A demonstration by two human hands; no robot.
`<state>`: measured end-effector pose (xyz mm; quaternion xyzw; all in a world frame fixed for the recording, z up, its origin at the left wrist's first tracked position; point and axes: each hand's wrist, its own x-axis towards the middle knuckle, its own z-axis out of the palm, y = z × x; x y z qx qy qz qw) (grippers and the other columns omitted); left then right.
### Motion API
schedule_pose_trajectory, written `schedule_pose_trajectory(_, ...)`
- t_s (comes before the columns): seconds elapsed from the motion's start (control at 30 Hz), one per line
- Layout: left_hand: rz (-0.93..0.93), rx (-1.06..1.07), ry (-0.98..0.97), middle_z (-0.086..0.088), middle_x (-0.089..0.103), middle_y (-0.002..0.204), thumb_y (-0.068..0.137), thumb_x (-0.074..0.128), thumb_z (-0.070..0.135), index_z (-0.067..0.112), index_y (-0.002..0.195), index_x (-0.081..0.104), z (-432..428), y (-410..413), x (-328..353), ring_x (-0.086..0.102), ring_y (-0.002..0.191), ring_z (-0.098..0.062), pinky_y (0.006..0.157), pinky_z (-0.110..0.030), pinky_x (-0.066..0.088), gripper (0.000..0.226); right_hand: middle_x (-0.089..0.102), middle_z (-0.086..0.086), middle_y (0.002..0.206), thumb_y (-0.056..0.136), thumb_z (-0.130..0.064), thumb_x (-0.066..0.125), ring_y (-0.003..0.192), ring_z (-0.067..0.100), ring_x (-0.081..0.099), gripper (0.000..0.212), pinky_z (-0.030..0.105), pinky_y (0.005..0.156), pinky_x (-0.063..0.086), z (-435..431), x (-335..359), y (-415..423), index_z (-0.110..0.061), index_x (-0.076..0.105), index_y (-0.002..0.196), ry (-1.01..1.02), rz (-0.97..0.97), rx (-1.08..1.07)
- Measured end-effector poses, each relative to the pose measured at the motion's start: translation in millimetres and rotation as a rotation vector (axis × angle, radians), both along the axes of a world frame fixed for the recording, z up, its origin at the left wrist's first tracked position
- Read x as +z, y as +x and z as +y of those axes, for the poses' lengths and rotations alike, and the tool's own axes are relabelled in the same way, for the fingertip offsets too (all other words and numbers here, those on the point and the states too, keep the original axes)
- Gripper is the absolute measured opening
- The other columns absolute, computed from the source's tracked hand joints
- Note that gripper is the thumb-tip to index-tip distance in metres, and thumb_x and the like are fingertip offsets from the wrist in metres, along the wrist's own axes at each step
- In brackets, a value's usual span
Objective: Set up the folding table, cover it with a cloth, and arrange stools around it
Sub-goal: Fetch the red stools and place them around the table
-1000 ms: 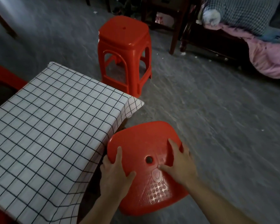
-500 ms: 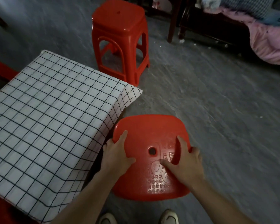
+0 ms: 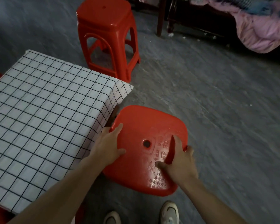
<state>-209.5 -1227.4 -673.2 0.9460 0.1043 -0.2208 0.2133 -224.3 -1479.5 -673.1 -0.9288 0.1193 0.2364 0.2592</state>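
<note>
Over the last second the red plastic stool point(image 3: 148, 126) has turned: its seat lay skewed with one corner aimed away from the cloth, and it now sits roughly square to the counter's point(image 3: 114, 114) side, slightly farther from the hanging cloth edge. The view has dipped too, so both white shoes point(image 3: 169, 211) now show at the bottom of the frame.

The left hand point(image 3: 106, 147) has slid from the seat's near-left corner up to its left rim. Its thumb lies on top of the seat and its fingers point(image 3: 117, 129) wrap over the edge beside the cloth, grasping the stool. The right hand point(image 3: 179, 160) grasps the opposite side: thumb pressed on the patterned top, index finger stretched across the seat toward the centre hole, the remaining fingers hooked over the right rim.

The stool stands on the grey floor point(image 3: 217, 110) at lower centre, just beside the corner of the counter, which is draped in a white black-checked cloth point(image 3: 44, 110) at left. A second red stool point(image 3: 107, 29) stands upright at upper centre, beyond the counter's far corner. A pink blanket point(image 3: 257, 31) hangs off a bed at upper right.
</note>
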Motion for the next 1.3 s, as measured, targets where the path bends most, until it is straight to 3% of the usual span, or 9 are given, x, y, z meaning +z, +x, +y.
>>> schedule_pose_trajectory(0.17, 0.056, 0.001, -0.038, -0.009, 0.035, 0.141, 0.071, 0.077, 0.052, 0.047, 0.149, -0.011, 5, -11, -1, 0.043, 0.123, -0.027, 0.103, -0.049, 0.041, 0.117, 0.020, 0.015, 0.145, 0.066, -0.046, 0.087, 0.127, 0.039, 0.045, 0.121, 0.052, 0.102, 0.045, 7, -3, -2, -0.050, 0.001, 0.151, -0.004, 0.006, -0.036)
schedule_pose_trajectory(0.43, 0.011, 0.004, -0.062, -0.012, 0.038, 0.137, 0.072, 0.075, 0.056, 0.048, 0.149, -0.007, 13, -18, -11, 0.045, 0.120, -0.027, 0.101, -0.048, 0.040, 0.113, 0.039, 0.021, 0.130, 0.065, -0.054, 0.084, 0.113, 0.035, 0.053, 0.119, 0.044, 0.101, 0.043, 9, -7, -15, -0.050, 0.003, 0.152, -0.020, -0.006, -0.133)
schedule_pose_trajectory(0.6, -0.017, 0.013, -0.056, -0.012, 0.039, 0.135, 0.070, 0.077, 0.055, 0.046, 0.149, 0.000, 7, -23, -15, 0.043, 0.121, -0.028, 0.101, -0.048, 0.039, 0.111, 0.037, 0.019, 0.134, 0.065, -0.052, 0.085, 0.115, 0.036, 0.054, 0.113, 0.042, 0.102, 0.043, 2, -16, -29, -0.048, 0.013, 0.152, 0.019, -0.077, -0.185)
schedule_pose_trajectory(0.93, -0.029, -0.104, -0.088, -0.014, 0.037, 0.136, 0.071, 0.078, 0.051, 0.042, 0.151, -0.001, -70, -42, -9, 0.039, 0.123, -0.031, 0.106, -0.045, 0.034, 0.113, 0.043, 0.021, 0.138, 0.064, -0.049, 0.085, 0.130, 0.034, 0.038, 0.110, 0.046, 0.108, 0.036, -75, -12, -57, -0.040, 0.020, 0.153, 0.012, -0.095, -0.248)
schedule_pose_trajectory(1.3, 0.013, -0.099, -0.107, -0.017, 0.031, 0.142, 0.075, 0.076, 0.048, 0.039, 0.152, -0.002, -133, -55, -3, 0.033, 0.131, -0.033, 0.109, -0.048, 0.032, 0.110, 0.034, 0.024, 0.140, 0.072, -0.038, 0.085, 0.129, 0.039, 0.042, 0.111, 0.046, 0.112, 0.034, -125, -6, -73, -0.042, 0.011, 0.154, 0.025, -0.022, -0.293)
